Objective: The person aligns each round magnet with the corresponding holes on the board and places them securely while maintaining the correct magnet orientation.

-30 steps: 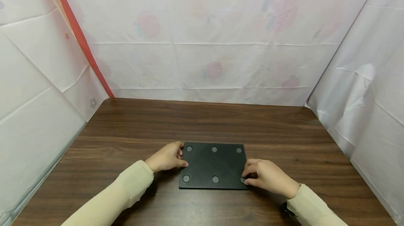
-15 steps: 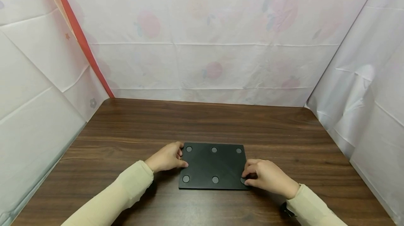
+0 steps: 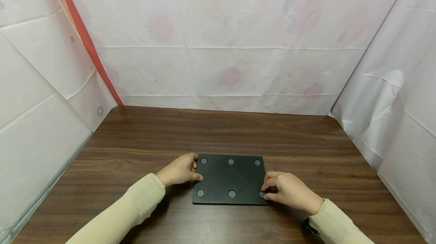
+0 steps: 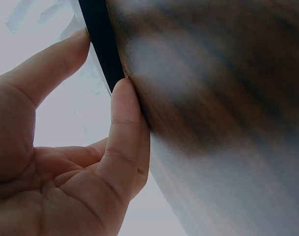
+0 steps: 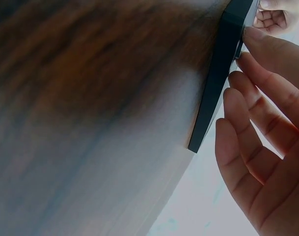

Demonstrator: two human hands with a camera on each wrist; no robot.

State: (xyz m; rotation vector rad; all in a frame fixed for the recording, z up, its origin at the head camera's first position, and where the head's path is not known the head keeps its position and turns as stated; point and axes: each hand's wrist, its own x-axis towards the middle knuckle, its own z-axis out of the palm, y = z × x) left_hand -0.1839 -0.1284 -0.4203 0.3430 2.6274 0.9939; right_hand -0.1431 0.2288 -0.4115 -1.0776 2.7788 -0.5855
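A flat black rectangular board (image 3: 235, 179) lies on the wooden table, with grey round discs set along its far and near edges. At its left side, my left hand (image 3: 179, 170) holds the edge, thumb on top and fingers against the side. The left wrist view shows the thumb and a finger on either side of the board's edge (image 4: 104, 46). My right hand (image 3: 287, 191) is at the near right corner, pinching the grey disc (image 3: 262, 194) there between thumb and forefinger. In the right wrist view, its other fingers are loosely bent beside the board's side (image 5: 214, 83).
Brown wood-grain table (image 3: 218, 134) extends behind and to both sides of the board. White printed cloth (image 3: 211, 69) hangs along the back, with more cloth at left and right. A red strip (image 3: 85, 39) runs down the left corner.
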